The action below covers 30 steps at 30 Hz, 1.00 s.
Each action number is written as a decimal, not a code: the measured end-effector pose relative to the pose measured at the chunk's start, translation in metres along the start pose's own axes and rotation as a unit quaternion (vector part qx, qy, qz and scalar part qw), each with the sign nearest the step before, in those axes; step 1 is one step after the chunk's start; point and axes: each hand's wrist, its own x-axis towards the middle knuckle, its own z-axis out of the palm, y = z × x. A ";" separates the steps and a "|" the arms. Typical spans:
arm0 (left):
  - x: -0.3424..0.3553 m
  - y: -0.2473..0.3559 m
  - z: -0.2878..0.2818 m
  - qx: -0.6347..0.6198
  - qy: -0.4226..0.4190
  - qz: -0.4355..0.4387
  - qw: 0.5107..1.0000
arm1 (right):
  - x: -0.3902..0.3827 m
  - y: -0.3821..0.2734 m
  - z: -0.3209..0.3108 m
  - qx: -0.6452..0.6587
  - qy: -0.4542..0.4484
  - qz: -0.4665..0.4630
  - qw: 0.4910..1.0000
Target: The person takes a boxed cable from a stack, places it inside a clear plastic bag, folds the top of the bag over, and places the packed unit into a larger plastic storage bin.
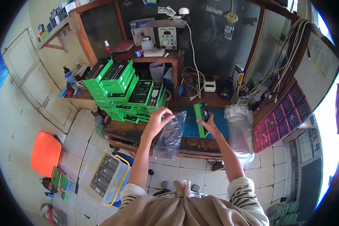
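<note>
My left hand (160, 121) is closed, its fingertips pinching the top edge of a clear plastic bag (168, 139) that hangs over the table's front edge. In my right hand (209, 126) is a green and black box (199, 118), gripped along its side and tilted above a blue work mat (190, 126). Just beyond my left hand, many similar green and black boxes (140, 92) stand in tall stacks. To the right of my right hand lies a pile of clear plastic bags (239, 124), spilling over the table edge.
A blue and yellow basket (111, 179) with dark boxes stands lower left. An orange lid (46, 153) leans near the left wall. At the back are a white bench device (167, 37) on a shelf and a small white printer-like device (209, 85). Cables (290, 56) hang at right.
</note>
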 end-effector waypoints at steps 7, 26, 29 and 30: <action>0.024 0.022 -0.001 0.171 -0.066 0.126 0.975 | -0.011 -0.027 -0.012 0.599 -0.018 0.179 0.780; 0.026 0.042 0.015 0.173 -0.085 0.211 0.958 | -0.009 -0.127 -0.019 0.611 0.019 0.035 0.790; 0.025 0.039 0.009 0.201 -0.075 0.239 0.947 | -0.019 -0.145 -0.012 0.527 0.039 -0.011 0.849; 0.025 0.038 0.009 0.200 -0.073 0.244 0.946 | -0.020 -0.146 -0.012 0.489 0.045 -0.025 0.871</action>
